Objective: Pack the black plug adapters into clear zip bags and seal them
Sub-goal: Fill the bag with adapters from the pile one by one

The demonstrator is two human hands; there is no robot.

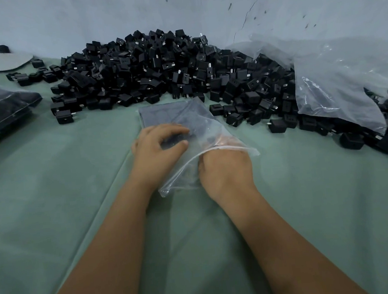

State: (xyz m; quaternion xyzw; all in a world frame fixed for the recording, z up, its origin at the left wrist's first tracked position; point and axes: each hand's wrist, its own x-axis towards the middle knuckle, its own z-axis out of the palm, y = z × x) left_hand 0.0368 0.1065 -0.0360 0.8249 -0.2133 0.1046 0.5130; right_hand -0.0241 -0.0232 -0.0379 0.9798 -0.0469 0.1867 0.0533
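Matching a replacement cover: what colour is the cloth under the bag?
Muted green cloth, plain, seen in the head view.

Dim, cool, even light; soft shadows under both forearms. Pale glare streaks the large crumpled clear plastic sheet (336,75) right of the hands. Edges bow and blur.

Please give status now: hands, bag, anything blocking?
Right hand fingers inside open zip bag. Left hand grips bag from outside. Bag unsealed. Adapter pile behind, nothing blocking.
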